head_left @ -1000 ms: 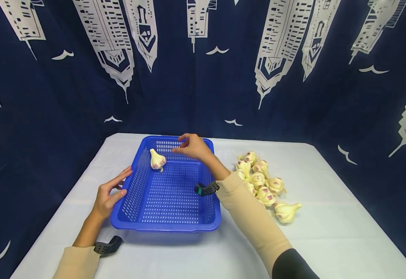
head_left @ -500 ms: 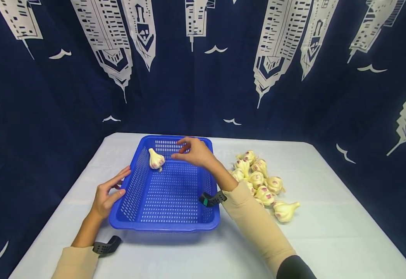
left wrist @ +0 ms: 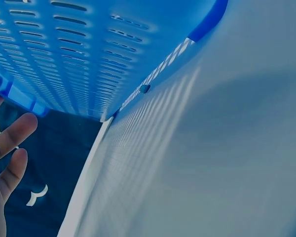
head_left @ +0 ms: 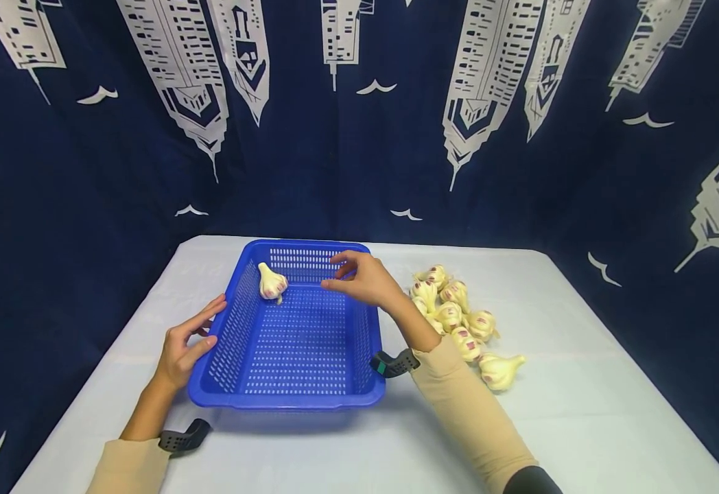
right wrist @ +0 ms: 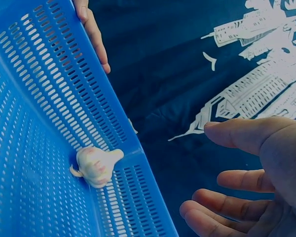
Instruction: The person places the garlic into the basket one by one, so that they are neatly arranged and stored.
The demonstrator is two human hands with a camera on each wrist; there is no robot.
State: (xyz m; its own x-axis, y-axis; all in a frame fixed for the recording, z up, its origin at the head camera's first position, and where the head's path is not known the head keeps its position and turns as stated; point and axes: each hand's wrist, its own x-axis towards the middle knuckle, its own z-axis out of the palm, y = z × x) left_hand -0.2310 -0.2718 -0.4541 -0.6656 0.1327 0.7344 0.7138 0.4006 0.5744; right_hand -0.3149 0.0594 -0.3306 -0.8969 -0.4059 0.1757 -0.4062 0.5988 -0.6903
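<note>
In the head view, a blue perforated plastic basket [head_left: 285,401] sits on the white table. One garlic bulb [head_left: 272,283] lies inside it at the far left corner, its stem leaning on the side wall. My left hand [head_left: 180,350] touches the basket's left rim with thumb and fingers spread along it; the left wrist view has its fingers [left wrist: 12,136] extended beside the wall. Over the basket's right far side hovers my right hand [head_left: 362,278], fingers loosely bent and apart. Nothing lies between thumb and fingers [right wrist: 227,205] in the right wrist view.
Several garlic bulbs [head_left: 449,315] lie heaped on the table right of the basket, partly behind the right forearm. One bulb [head_left: 500,372] lies at the heap's near edge. A dark blue curtain [head_left: 310,165] with white building prints hangs behind the white table [head_left: 582,384].
My right hand has moved right and slightly nearer, away from the bulb in the basket. The left hand stays at the rim. The whole view has shifted slightly.
</note>
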